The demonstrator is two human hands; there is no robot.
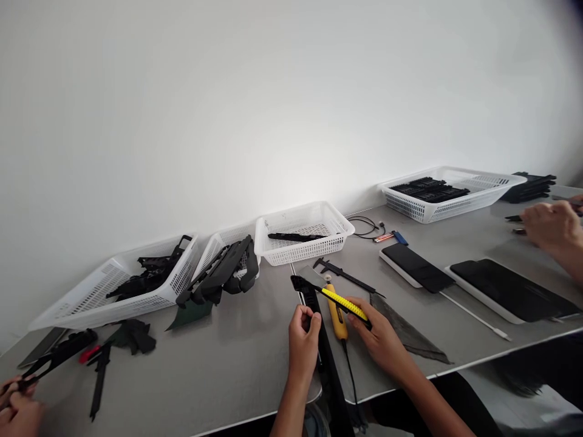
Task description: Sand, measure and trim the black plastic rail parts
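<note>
Left hand [304, 334]: closed, thumb against curled fingers, pinching the black strip [331, 370].
Right hand [380, 334]: fingers wrapped round the handle of a yellow-and-black cutter [345, 303]; its dark end overlaps the strip's far end, contact unclear.
Strip position: mid-scene, far end over the table [246, 370], near end running past the near edge.
Strip handling: looks like moulded plastic. Probably light, fairly stiff lengthwise, slightly slick; thin details could snap.
Strip hold: pinch the solid body near the worked end, fingertips off the cutter's line; long near end likely wants support.
Beside the hands: yellow corded tool [337, 315] between them, black caliper [348, 278] farther, dark sheet [410, 334] right.
Table surface: grey, smooth, faintly shiny; parts could slide.
Far side: white middle basket [298, 253], more baskets left and right, black parts in them.
Right side: two flat black-topped devices [416, 267].
Neighbours: co-workers' hands at both ends.
Room: plain pale wall [291, 109], soft light.
</note>
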